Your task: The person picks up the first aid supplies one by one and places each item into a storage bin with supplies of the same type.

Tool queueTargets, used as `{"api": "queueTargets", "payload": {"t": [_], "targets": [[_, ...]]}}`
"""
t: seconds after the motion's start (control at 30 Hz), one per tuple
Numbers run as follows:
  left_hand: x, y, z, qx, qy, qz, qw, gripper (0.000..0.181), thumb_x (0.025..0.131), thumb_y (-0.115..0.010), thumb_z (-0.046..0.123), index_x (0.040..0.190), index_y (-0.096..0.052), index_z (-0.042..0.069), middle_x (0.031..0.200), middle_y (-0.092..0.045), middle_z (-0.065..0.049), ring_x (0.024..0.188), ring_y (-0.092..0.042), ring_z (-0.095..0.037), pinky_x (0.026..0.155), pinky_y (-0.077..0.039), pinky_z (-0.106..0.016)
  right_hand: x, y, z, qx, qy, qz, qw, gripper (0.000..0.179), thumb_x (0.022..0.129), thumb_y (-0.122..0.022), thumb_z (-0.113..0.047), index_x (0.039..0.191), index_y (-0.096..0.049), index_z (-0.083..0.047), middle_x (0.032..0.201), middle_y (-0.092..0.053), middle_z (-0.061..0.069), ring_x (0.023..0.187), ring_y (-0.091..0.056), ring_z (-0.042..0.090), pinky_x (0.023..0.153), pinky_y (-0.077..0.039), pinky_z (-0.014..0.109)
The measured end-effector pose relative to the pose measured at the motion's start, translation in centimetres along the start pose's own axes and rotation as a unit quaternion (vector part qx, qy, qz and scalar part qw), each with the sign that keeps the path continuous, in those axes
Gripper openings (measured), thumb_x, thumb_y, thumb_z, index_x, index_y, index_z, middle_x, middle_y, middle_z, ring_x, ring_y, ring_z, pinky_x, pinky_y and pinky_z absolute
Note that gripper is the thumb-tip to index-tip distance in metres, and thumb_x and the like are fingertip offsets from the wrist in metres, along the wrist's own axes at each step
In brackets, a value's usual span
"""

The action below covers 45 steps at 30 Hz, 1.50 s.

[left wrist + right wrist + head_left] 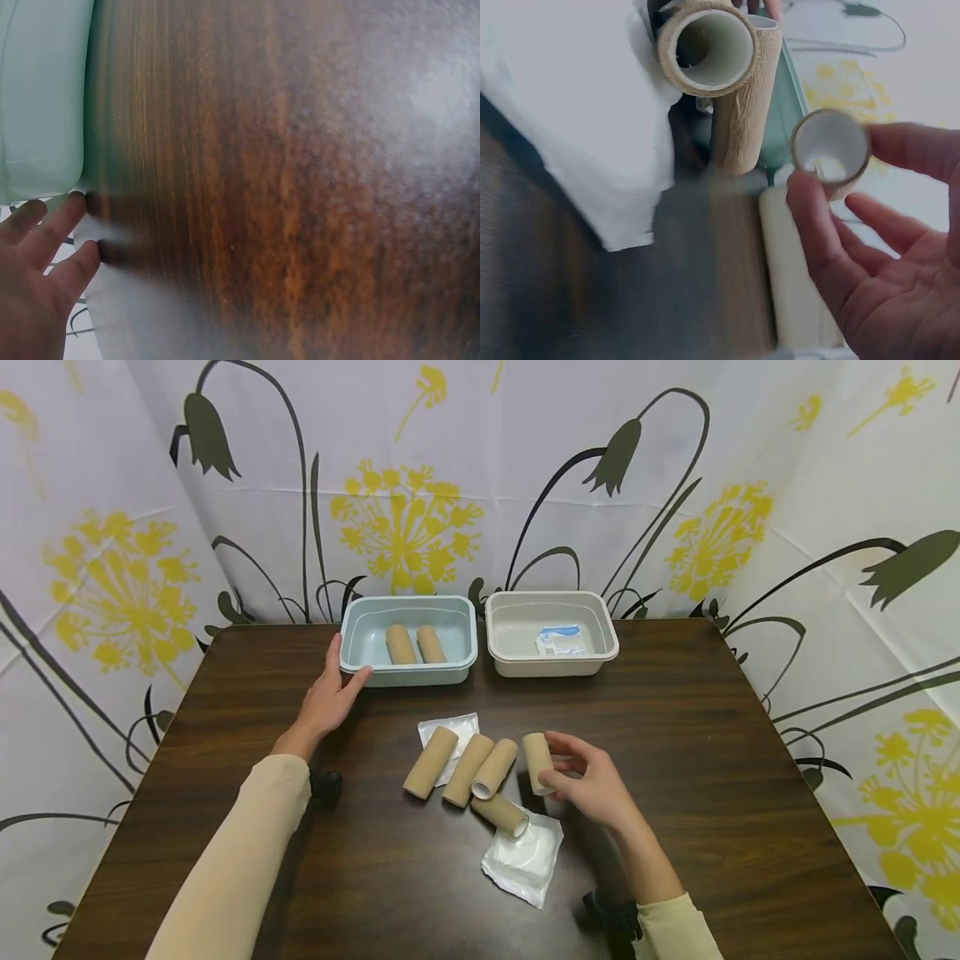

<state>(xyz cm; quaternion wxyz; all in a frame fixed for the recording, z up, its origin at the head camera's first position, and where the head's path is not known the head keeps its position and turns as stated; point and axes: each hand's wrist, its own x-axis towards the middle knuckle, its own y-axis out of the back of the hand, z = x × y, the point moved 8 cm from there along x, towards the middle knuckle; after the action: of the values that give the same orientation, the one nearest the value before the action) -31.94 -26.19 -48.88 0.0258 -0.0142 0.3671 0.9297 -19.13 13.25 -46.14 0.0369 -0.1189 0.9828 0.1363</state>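
Note:
My right hand (596,781) pinches a short cardboard tube (537,763) between thumb and fingers. In the right wrist view its white-lined round end (830,146) faces the camera. Several more cardboard tubes (431,762) lie just left of it, partly over two white wrapped packets (528,856). My left hand (322,702) rests against the near left corner of a light blue plastic bin (408,677), thumb at the front and fingers along the side. In the left wrist view those fingers (56,231) look extended. Inside the bin lie two cardboard tubes (401,645).
To the right of the blue bin stands a beige plastic bin (551,667), holding a white packet with blue print (562,642). Both bins are at the back edge of the dark wooden table (360,860). A flower-patterned curtain (465,427) hangs behind.

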Motion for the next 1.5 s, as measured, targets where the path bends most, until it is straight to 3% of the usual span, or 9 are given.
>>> {"api": "queueTargets", "payload": {"t": [0.27,0.47,0.6,0.9,1.13,1.33,1.5], "targets": [[0.0,0.1,0.0,0.003,-0.001,0.002,1.0,0.086,0.092,-0.037,0.067,0.15,0.019,0.036,0.16,-0.003,-0.011,0.142,-0.014,-0.043,0.106,-0.014,-0.068,4.4,-1.6,-2.9,0.055,0.023,-0.034,0.9976,0.057,0.082,-0.07,-0.002,0.136,-0.051,-0.006,0.127,-0.057,0.02,0.104,-0.063,0.031,0.072,-0.054,0.055],[-0.1,0.1,0.4,0.007,-0.007,0.002,1.0,0.086,0.093,-0.038,0.064,0.15,0.019,0.034,0.16,-0.005,-0.014,0.141,-0.016,-0.045,0.106,-0.015,-0.067,8.2,-2.6,-4.8,0.063,0.026,-0.029,0.9973,0.057,0.084,-0.069,-0.003,0.138,-0.05,-0.008,0.127,-0.057,0.021,0.106,-0.063,0.031,0.072,-0.056,0.048],[-0.1,0.1,0.3,0.005,-0.004,0.002,1.0,0.085,0.093,-0.038,0.064,0.15,0.02,0.036,0.16,-0.005,-0.015,0.141,-0.016,-0.046,0.106,-0.015,-0.068,10.9,-3.0,-5.6,0.077,0.006,-0.019,0.9968,0.057,0.086,-0.067,-0.004,0.14,-0.047,-0.007,0.128,-0.056,0.021,0.102,-0.063,0.029,0.075,-0.055,0.049],[0.0,0.0,0.0,0.007,0.001,0.006,1.0,0.085,0.093,-0.037,0.065,0.149,0.019,0.036,0.16,-0.005,-0.015,0.142,-0.016,-0.045,0.107,-0.015,-0.067,15.3,-4.5,-6.8,0.095,-0.02,0.014,0.9952,0.057,0.087,-0.066,-0.007,0.141,-0.046,-0.009,0.128,-0.056,0.018,0.096,-0.064,0.028,0.071,-0.057,0.037],[0.3,-0.2,0.0,0.009,0.004,0.006,0.9999,0.084,0.093,-0.037,0.066,0.148,0.02,0.039,0.16,-0.005,-0.015,0.142,-0.016,-0.045,0.107,-0.015,-0.067,17.3,-5.0,-7.3,0.092,-0.038,0.041,0.9942,0.056,0.087,-0.067,-0.007,0.139,-0.047,-0.007,0.125,-0.056,0.017,0.094,-0.064,0.027,0.08,-0.055,0.043],[0.2,0.0,0.0,0.006,0.004,0.006,1.0,0.084,0.093,-0.037,0.065,0.148,0.02,0.038,0.16,-0.004,-0.015,0.142,-0.015,-0.045,0.107,-0.014,-0.067,17.9,-5.4,-7.7,0.126,-0.051,0.062,0.9888,0.056,0.087,-0.065,-0.005,0.139,-0.046,-0.004,0.126,-0.055,0.018,0.099,-0.063,0.027,0.082,-0.054,0.042],[0.1,0.1,0.0,0.005,0.001,0.008,1.0,0.085,0.093,-0.038,0.064,0.149,0.019,0.037,0.16,-0.005,-0.015,0.142,-0.016,-0.044,0.107,-0.014,-0.067,18.4,-6.3,-8.0,0.124,-0.029,0.071,0.9893,0.058,0.088,-0.062,-0.003,0.143,-0.042,-0.003,0.133,-0.05,0.02,0.11,-0.059,0.028,0.086,-0.053,0.039]]}}
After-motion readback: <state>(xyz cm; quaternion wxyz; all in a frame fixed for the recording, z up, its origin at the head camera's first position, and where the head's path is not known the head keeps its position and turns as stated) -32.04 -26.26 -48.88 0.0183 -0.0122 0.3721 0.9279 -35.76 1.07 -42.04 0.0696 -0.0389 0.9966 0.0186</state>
